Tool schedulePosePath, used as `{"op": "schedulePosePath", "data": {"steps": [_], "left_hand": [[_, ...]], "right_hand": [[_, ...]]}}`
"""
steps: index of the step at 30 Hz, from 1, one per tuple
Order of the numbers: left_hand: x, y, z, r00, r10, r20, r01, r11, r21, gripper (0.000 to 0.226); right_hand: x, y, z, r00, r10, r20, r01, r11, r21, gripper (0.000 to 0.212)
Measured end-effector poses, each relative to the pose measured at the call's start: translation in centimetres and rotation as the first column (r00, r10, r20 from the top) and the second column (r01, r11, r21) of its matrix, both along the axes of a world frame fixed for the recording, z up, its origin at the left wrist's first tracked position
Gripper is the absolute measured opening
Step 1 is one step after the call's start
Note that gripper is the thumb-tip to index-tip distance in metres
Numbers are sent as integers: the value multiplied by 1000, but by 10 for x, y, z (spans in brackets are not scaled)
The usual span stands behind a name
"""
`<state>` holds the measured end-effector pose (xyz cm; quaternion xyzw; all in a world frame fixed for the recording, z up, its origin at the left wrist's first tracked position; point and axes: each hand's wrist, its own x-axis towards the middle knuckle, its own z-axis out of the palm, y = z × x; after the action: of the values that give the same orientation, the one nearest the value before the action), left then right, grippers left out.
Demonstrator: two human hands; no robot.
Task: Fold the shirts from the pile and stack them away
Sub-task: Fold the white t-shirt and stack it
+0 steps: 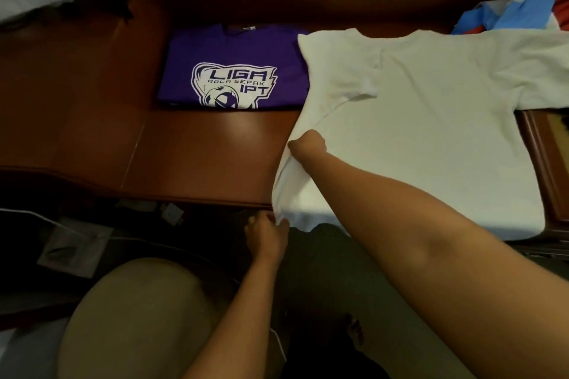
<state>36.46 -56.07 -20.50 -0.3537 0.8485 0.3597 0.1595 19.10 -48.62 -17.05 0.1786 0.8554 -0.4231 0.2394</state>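
White shirt (431, 132) is light, limp cotton (will sag), so hold its left edge: right hand (308, 144) fingers curled into the fold, left hand (266, 235) pinching the hem corner.

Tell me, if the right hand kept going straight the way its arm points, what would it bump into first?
Probably the purple shirt. The right hand grips the white shirt and points up-left, across bare table toward it. Depth is hard to judge.

Folded purple shirt (234, 68), upper centre of the frame: white printed emblem reads "LIGA", "BOLA SEPAK", "IPT". The small neck label appears too blurred to read.
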Motion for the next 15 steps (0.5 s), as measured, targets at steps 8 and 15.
{"op": "schedulePosePath", "data": {"steps": [8, 15], "left_hand": [[21, 6, 38, 954, -126, -271, 129, 992, -7, 11], [42, 48, 46, 770, -614, -172, 593, 789, -161, 40]], "right_hand": [[17, 13, 26, 957, -275, -92, 246, 939, -242, 32], [53, 72, 56, 961, -192, -198, 160, 973, -166, 50]]}}
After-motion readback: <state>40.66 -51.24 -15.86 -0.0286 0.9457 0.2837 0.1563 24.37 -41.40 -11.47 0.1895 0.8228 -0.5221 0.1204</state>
